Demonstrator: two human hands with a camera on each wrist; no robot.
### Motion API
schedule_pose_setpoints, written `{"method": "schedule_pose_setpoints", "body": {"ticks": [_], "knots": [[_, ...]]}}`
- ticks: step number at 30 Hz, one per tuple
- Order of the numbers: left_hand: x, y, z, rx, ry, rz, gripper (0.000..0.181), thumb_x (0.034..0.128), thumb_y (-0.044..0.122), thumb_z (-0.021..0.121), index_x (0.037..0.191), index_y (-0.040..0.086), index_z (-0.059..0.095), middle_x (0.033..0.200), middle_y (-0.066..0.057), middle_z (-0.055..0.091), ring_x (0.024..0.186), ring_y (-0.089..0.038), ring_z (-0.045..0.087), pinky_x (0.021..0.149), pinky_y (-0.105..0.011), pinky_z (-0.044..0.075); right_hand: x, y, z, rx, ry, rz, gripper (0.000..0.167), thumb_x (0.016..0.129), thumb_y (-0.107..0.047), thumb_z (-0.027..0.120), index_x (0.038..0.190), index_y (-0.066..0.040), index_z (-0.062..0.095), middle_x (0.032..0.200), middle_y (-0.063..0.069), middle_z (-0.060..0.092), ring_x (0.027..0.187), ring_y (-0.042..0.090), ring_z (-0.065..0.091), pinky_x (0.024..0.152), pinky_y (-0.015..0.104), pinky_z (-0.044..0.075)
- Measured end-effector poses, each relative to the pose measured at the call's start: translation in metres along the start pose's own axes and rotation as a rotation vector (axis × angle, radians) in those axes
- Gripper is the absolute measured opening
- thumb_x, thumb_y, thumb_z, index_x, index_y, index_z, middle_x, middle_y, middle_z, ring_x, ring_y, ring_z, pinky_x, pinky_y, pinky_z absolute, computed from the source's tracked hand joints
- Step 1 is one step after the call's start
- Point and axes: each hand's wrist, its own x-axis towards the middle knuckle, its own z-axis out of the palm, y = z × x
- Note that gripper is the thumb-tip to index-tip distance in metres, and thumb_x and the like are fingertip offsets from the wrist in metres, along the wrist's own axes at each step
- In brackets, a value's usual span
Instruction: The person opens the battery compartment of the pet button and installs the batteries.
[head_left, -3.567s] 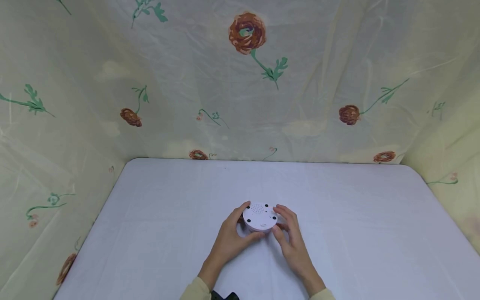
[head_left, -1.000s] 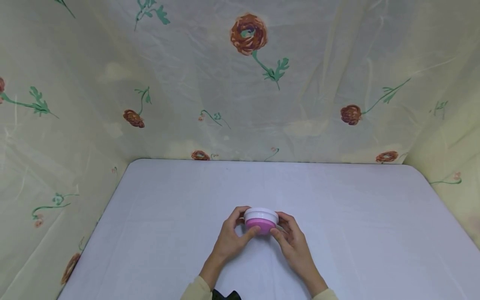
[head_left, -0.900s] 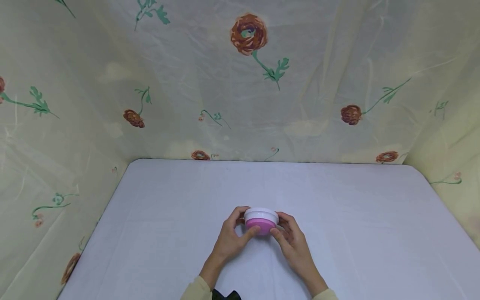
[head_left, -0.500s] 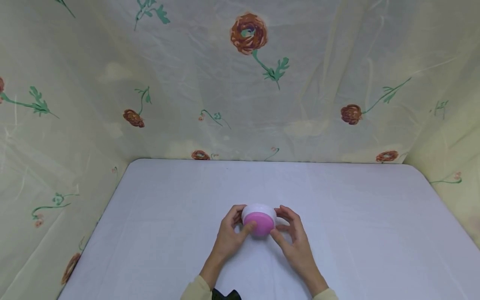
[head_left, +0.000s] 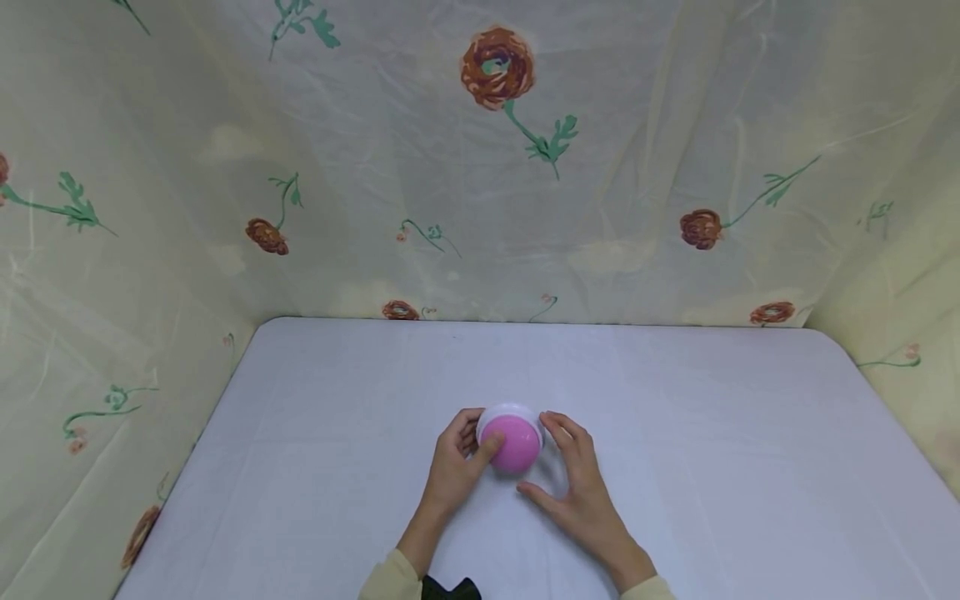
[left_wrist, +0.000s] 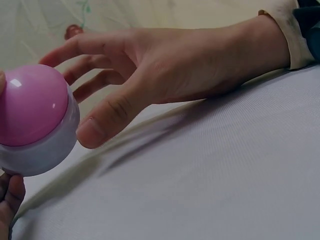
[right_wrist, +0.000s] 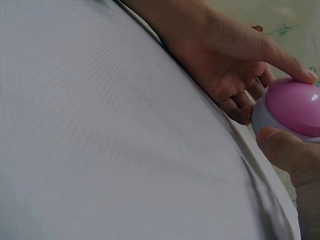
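Note:
A round device with a glossy pink dome (head_left: 513, 446) on a white base is tilted so the dome faces me. My left hand (head_left: 452, 471) holds it from the left, thumb on the dome and fingers behind the white base. In the right wrist view the left thumb presses the dome's edge (right_wrist: 295, 102). My right hand (head_left: 581, 492) is at the right, its index fingertip at the white rim. Its thumb is spread away from the device. In the left wrist view the right hand (left_wrist: 150, 70) has loosely extended fingers beside the base. The device's underside is hidden.
A white-covered table (head_left: 337, 400) lies under the hands. Curtains with a flower print (head_left: 360, 150) hang behind it and at both sides. At the bottom edge sits a small dark object (head_left: 450, 590), partly cut off.
The device showed its underside with speaker holes first, then its side; now its pink dome faces me. It has shifted slightly left. The right thumb has come off it.

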Motion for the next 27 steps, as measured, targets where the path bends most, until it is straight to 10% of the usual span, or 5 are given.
{"method": "schedule_pose_setpoints", "body": {"ticks": [17,27], "knots": [[0.007,-0.035,0.003,0.052,-0.045,0.003,0.029,0.0887,0.022,0.066,0.116,0.011,0.061,0.109,-0.007,0.07,0.098,-0.009,0.064,0.084,-0.021,0.052,0.001,0.0,-0.001,-0.036,-0.004,-0.072,0.084,0.064,-0.017,0.083,0.138,-0.003,0.045,0.138,0.014,0.044,0.128,0.026,0.036,0.113,0.018,0.022],[0.004,-0.036,0.001,0.101,-0.151,0.178,0.051,0.0919,0.027,0.059,0.139,0.015,0.043,0.101,-0.006,0.066,0.082,-0.005,0.055,0.071,-0.02,0.048,-0.001,0.0,-0.003,0.033,-0.012,0.077,0.088,0.066,-0.015,0.085,0.141,-0.006,0.04,0.135,0.011,0.046,0.123,0.015,0.042,0.103,0.013,0.034]]}}
